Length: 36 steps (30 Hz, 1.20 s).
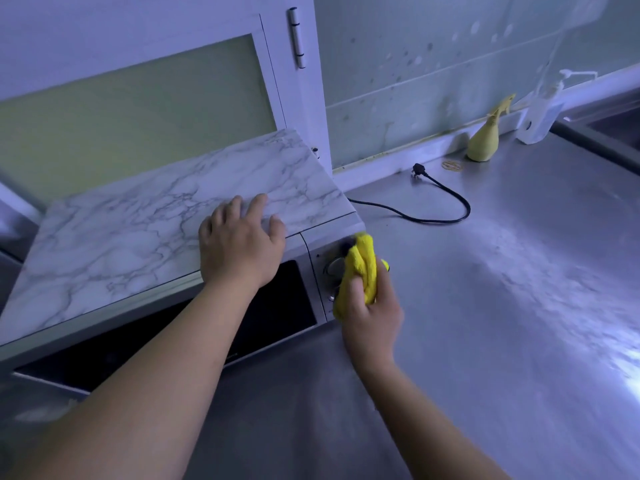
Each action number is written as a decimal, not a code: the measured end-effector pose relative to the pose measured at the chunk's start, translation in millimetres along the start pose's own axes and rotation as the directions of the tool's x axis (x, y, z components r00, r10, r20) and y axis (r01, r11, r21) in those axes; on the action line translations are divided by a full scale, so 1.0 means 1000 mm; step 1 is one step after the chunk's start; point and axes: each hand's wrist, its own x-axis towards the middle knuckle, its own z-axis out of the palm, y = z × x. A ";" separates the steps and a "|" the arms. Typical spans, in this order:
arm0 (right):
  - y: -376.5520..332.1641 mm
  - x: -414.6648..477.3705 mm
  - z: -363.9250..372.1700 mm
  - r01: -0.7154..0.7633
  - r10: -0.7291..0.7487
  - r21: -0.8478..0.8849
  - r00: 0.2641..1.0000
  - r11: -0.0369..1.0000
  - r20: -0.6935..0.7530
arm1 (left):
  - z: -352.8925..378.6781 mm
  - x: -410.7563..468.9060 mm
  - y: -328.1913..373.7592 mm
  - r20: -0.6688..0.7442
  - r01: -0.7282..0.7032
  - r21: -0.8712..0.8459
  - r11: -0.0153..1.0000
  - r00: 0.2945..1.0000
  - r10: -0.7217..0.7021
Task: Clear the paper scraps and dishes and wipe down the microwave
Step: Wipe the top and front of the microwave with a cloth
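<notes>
The microwave (138,233) has a marble-patterned top and a dark glass door, and stands on a steel counter (502,271). My left hand (239,244) rests flat on the front right part of its top, fingers spread. My right hand (370,317) grips a bunched yellow cloth (362,268) and holds it against the control panel at the microwave's right front, covering most of the knobs. No paper scraps or dishes are in view.
The microwave's black power cord (436,220) lies unplugged on the counter behind it. A yellow spray bottle (485,140) and a clear pump bottle (542,112) stand by the back wall, with rubber bands (452,165) near them. A sink edge (602,133) shows at far right.
</notes>
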 end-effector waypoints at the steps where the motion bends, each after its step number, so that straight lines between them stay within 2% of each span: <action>1: 0.015 -0.005 0.003 -0.025 0.025 0.001 1.000 1.000 -0.018 | 0.000 0.000 0.000 -0.003 -0.004 0.003 1.000 1.000 0.004; 5: 0.064 -0.013 0.005 -0.157 0.157 -0.057 0.988 0.986 0.008 | 0.001 0.000 0.000 0.004 -0.002 0.001 1.000 1.000 0.002; 9: 0.094 -0.016 -0.009 -0.284 0.298 -0.112 0.946 0.952 0.131 | 0.000 0.000 0.000 0.002 0.000 -0.001 1.000 1.000 0.000; 14: 0.070 -0.008 -0.032 -0.357 0.357 -0.012 0.934 0.934 0.002 | 0.001 0.001 0.000 -0.003 0.003 -0.002 1.000 1.000 -0.003; 16: 0.042 0.000 -0.042 -0.254 0.255 0.028 0.965 0.967 -0.055 | 0.001 0.000 0.000 -0.004 0.006 -0.007 1.000 1.000 -0.006; 19: -0.011 0.010 -0.042 0.041 -0.035 0.049 0.992 0.998 -0.124 | 0.001 0.000 0.000 -0.004 0.007 -0.012 1.000 1.000 -0.007; 21: -0.035 0.017 -0.030 0.228 -0.223 0.020 0.964 0.973 -0.142 | 0.002 0.000 0.000 -0.001 -0.001 -0.005 1.000 1.000 0.001; 23: -0.041 0.022 -0.011 0.336 -0.339 -0.049 0.935 0.941 -0.104 | 0.002 0.000 0.000 -0.003 -0.001 0.001 1.000 1.000 0.001; 26: -0.021 0.021 0.015 0.501 -0.551 -0.314 0.829 0.807 -0.092 | 0.001 0.000 -0.001 -0.004 0.010 -0.001 1.000 1.000 -0.010; 27: -0.011 0.020 0.019 0.519 -0.584 -0.344 0.803 0.783 -0.119 | 0.001 -0.001 -0.001 0.001 0.008 0.000 1.000 1.000 -0.008; 29: 0.008 0.016 0.022 0.510 -0.573 -0.300 0.799 0.806 -0.181 | 0.001 -0.001 -0.001 0.004 0.004 0.009 1.000 1.000 -0.004; 31: 0.026 0.011 0.023 0.445 -0.497 -0.248 0.842 0.860 -0.210 | 0.001 -0.001 -0.001 0.004 0.004 0.014 1.000 1.000 -0.004; 34: 0.056 0.005 0.021 0.248 -0.273 -0.146 0.942 0.958 -0.193 | 0.000 -0.002 0.001 0.010 0.003 0.020 1.000 1.000 -0.003; 36: 0.077 -0.001 0.015 0.035 -0.052 -0.108 0.986 0.994 -0.157 | 0.000 -0.002 0.000 0.018 0.006 0.022 1.000 1.000 -0.006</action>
